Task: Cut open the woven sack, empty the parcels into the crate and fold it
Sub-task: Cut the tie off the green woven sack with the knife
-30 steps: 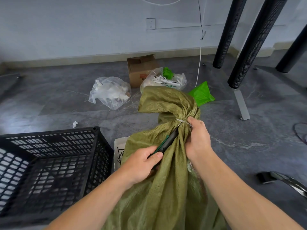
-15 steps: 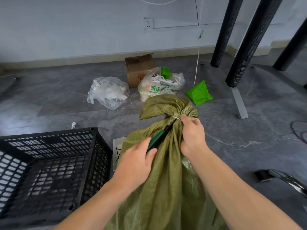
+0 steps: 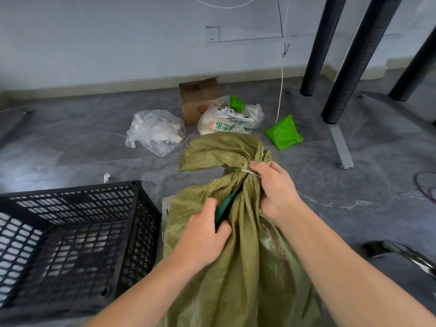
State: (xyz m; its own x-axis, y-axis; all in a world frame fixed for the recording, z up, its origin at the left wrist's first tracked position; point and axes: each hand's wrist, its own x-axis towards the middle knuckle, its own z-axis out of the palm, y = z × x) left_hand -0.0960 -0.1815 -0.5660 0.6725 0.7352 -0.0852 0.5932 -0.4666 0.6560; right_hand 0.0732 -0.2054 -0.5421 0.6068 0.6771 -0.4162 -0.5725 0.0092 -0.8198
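Observation:
An olive-green woven sack (image 3: 238, 267) stands upright on the floor in front of me, its neck gathered and bound by a white tie (image 3: 246, 171). My left hand (image 3: 203, 234) grips a green-handled cutter (image 3: 225, 205) whose dark tip points up at the tie. My right hand (image 3: 274, 187) pinches the sack's neck at the tie. The loose top of the sack flops over to the left. The black plastic crate (image 3: 77, 234) sits to the left of the sack, with nothing visible inside it. The parcels are hidden within the sack.
Behind the sack lie a clear plastic bag (image 3: 155, 131), a cardboard box (image 3: 198, 100), a printed bag of scraps (image 3: 230, 120) and a bright green bag (image 3: 284, 133). Black table legs (image 3: 361, 57) rise at the right. A chrome chair leg (image 3: 405, 253) lies low right.
My left hand has slid the cutter's tip closer to the tie. The sack's top has dropped lower and leftward, and my view has tilted slightly.

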